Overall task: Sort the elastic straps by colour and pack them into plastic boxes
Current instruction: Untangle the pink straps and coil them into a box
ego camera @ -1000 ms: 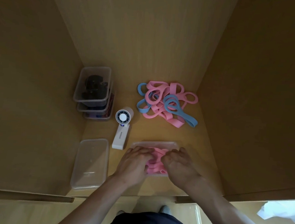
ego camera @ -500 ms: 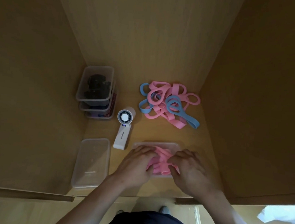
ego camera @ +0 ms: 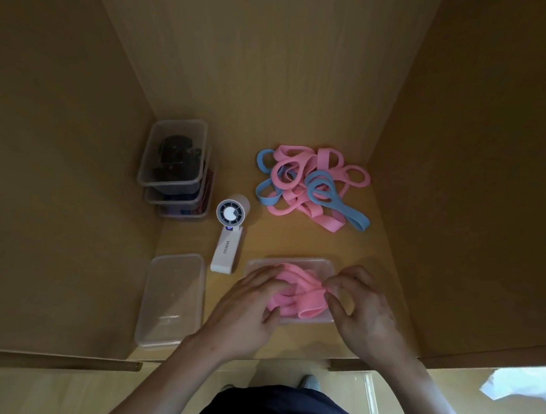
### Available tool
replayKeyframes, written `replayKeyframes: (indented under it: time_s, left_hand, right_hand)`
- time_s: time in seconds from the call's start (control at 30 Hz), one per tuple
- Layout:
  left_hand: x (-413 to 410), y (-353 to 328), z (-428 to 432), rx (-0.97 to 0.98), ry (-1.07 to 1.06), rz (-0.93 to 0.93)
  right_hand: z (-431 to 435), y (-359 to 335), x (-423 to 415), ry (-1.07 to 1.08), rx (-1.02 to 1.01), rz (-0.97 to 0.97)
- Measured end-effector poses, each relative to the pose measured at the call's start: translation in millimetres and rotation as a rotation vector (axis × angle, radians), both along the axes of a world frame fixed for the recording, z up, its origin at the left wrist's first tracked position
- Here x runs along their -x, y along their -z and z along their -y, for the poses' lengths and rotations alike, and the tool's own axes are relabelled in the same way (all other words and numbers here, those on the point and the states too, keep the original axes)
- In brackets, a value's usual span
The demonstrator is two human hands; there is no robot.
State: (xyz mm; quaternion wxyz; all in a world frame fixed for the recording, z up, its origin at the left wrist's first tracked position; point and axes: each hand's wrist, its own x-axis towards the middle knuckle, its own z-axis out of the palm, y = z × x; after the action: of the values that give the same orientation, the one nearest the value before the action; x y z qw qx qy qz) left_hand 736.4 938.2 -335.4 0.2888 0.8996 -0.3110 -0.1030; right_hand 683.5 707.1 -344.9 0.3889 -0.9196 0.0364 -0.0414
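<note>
1. Head view, lower centre: a clear plastic box point(ego camera: 293, 261) sits on the wooden shelf point(ego camera: 295, 238), and a bundle of pink straps point(ego camera: 293, 296) lies inside it, bulging above the rim.
2. The left hand point(ego camera: 249, 307) lies over the left end of the bundle, fingers curled on top and thumb against its near side, gripping it.
3. The right hand point(ego camera: 361, 310) is at the right end of the box, where thumb and fingertips pinch a fold of the bundle.
4. Upper centre-right of the frame: a loose pile of straps point(ego camera: 309, 187), pink and blue tangled together, lies on the shelf, well apart from the hands.
5. Centre-left: a white handheld fan point(ego camera: 229, 232) lies flat, just beside the box's left corner.
6. Lower left: an empty clear container point(ego camera: 171, 300) rests on the shelf.
7. Left, further up: a stack of clear boxes point(ego camera: 176, 165); the top one holds dark items too dim to tell.
</note>
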Motion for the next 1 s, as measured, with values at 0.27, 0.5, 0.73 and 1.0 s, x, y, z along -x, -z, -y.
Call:
replayKeyframes:
  time_s: [0.27,0.5,0.73,1.0]
  left_hand:
    - [17,5,-75,0.152,-0.422,0.008]
    - [46,19,-133,0.026,-0.583,0.009]
    - [80,36,-148,-0.096,-0.721,-0.039]
    - [84,47,-134,-0.099,-0.791,-0.241]
  right_hand:
    - [-42,-19,2,-0.067,0.019,0.101]
    - [-126,-20,-10,-0.371,0.1,0.105]
    - [-192,6,-1,-0.506,0.07,-0.29]
    - [-232,26,-4,-0.161,-0.264,-0.524]
